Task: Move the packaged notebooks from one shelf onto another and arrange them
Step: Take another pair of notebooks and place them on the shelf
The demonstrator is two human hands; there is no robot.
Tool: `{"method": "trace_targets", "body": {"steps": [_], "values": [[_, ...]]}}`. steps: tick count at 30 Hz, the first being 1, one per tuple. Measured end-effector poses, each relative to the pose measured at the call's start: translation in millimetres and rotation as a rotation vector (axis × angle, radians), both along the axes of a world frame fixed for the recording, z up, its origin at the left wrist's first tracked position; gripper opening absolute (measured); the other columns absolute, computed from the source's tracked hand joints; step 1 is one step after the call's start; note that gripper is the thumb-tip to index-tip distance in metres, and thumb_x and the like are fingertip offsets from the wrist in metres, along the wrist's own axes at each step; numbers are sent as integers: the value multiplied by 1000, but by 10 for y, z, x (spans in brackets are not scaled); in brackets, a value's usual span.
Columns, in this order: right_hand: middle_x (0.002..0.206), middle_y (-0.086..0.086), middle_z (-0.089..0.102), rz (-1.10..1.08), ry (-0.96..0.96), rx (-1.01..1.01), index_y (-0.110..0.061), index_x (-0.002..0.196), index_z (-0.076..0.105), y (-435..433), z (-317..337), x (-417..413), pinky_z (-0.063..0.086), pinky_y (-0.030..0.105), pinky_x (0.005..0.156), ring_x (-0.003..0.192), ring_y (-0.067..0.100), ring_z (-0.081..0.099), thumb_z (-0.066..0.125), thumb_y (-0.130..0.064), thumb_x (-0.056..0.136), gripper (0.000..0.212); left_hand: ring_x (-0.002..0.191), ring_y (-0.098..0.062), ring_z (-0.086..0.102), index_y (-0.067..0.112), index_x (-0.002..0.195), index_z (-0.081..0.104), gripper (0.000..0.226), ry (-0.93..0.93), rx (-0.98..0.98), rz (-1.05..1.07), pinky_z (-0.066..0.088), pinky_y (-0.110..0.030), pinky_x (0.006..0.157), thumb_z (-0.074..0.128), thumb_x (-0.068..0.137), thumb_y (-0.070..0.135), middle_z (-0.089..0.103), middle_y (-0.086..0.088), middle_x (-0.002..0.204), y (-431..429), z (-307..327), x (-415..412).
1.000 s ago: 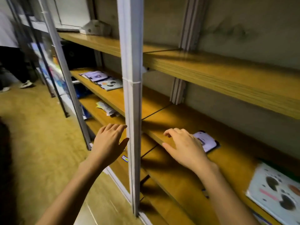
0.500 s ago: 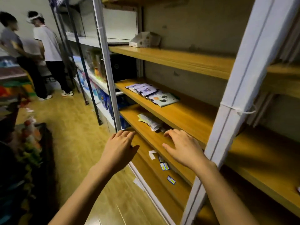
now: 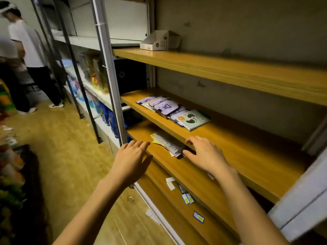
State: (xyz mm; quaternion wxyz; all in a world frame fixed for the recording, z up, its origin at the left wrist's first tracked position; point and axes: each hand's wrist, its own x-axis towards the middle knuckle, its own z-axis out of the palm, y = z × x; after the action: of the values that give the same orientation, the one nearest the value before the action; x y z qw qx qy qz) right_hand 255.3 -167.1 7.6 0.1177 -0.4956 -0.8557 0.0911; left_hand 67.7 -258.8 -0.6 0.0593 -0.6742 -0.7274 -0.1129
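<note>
Several packaged notebooks (image 3: 172, 111) lie in an overlapping row on a wooden shelf (image 3: 235, 138), the nearest one pale with footprint pictures (image 3: 192, 119). Both my hands are held out in front of the shelves, below that row and empty. My left hand (image 3: 131, 160) hovers off the shelf's front edge with its fingers apart. My right hand (image 3: 206, 154) is spread over the front edge of the same shelf, near a loose pile of papers (image 3: 168, 144) on the shelf below.
A grey upright post (image 3: 109, 71) stands at the shelf's left end, another (image 3: 304, 191) at the right. A white cardboard box (image 3: 160, 40) sits on the shelf above. Small labels (image 3: 187, 198) lie on the lowest shelf. A person (image 3: 31, 55) stands at far left on the wooden floor.
My view has swung left along the shelves, bringing the row of notebooks closer. Both hands stay empty and outstretched, the right one now nearer the pile of papers.
</note>
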Motion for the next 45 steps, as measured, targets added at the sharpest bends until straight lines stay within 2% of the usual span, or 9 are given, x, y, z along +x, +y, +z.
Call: {"method": "trace_targets", "body": {"steps": [6, 12, 18, 24, 30, 34, 37, 41, 45], "values": [[133, -4, 51, -119, -30, -52, -26, 131, 44, 776, -40, -325, 44, 33, 91, 122, 17, 47, 50, -41, 91, 43, 130, -16, 39, 22, 141, 30, 48, -14, -38, -72, 30, -31, 108, 37, 95, 38, 44, 2, 142, 933, -54, -353], [132, 3, 52, -356, 13, -140, -22, 133, 41, 1373, -165, -433, 46, 36, 89, 119, 25, 50, 44, -47, 92, 47, 130, -16, 39, 22, 141, 30, 49, -12, -16, -154, 31, -30, 106, 38, 95, 39, 44, 2, 142, 1756, -93, -598], [135, 13, 48, -622, 90, -254, -12, 137, 33, 1654, -342, -438, 44, 38, 93, 123, 31, 47, 42, -58, 88, 67, 127, -18, 43, 20, 137, 37, 47, -99, 0, -248, 36, -31, 101, 41, 94, 39, 48, -1, 138, 2364, -150, -727], [137, 13, 46, -841, 124, -264, -10, 137, 32, 1852, -411, -692, 43, 37, 92, 124, 31, 46, 38, -74, 79, 86, 123, -20, 46, 19, 135, 41, 45, -137, 12, -361, 38, -33, 98, 42, 94, 37, 53, -2, 134, 2888, -164, -886], [153, 16, 24, -1028, 58, -284, -7, 148, 5, 2155, -398, -1213, 41, 37, 96, 135, 36, 29, 35, -84, 70, 114, 118, -24, 50, 16, 127, 50, 39, -153, 43, -399, 40, -36, 92, 46, 92, 33, 58, -6, 127, 3349, -67, -1314], [153, 21, 15, -1151, 51, -346, -4, 148, -5, 2323, -421, -1400, 34, 40, 103, 135, 38, 23, 50, -83, 62, 129, 110, -30, 54, 11, 119, 55, 35, -180, 38, -451, 42, -39, 83, 50, 91, 30, 61, -11, 118, 3558, -29, -1521], [152, 23, 15, -1217, 185, -386, -4, 148, -5, 2401, -409, -1425, 29, 43, 109, 138, 39, 20, 65, -75, 57, 134, 115, -27, 51, 14, 124, 52, 37, -190, 25, -462, 42, -39, 90, 49, 91, 30, 59, -9, 124, 3660, -39, -1627], [151, 23, 22, -1273, 421, -380, -3, 148, 4, 2469, -395, -1387, 35, 40, 106, 136, 37, 30, 78, -56, 60, 127, 116, -26, 49, 15, 124, 50, 37, -206, -12, -474, 43, -38, 91, 48, 91, 32, 56, -8, 126, 3743, -74, -1706], [127, 16, 56, -1332, 726, -210, -3, 126, 43, 2430, -466, -1284, 50, 40, 90, 115, 33, 55, 74, -37, 76, 67, 109, -25, 51, 14, 110, 56, 44, -175, -41, -471, 47, -38, 84, 45, 88, 50, 61, -9, 113, 3822, -133, -1727]]}}
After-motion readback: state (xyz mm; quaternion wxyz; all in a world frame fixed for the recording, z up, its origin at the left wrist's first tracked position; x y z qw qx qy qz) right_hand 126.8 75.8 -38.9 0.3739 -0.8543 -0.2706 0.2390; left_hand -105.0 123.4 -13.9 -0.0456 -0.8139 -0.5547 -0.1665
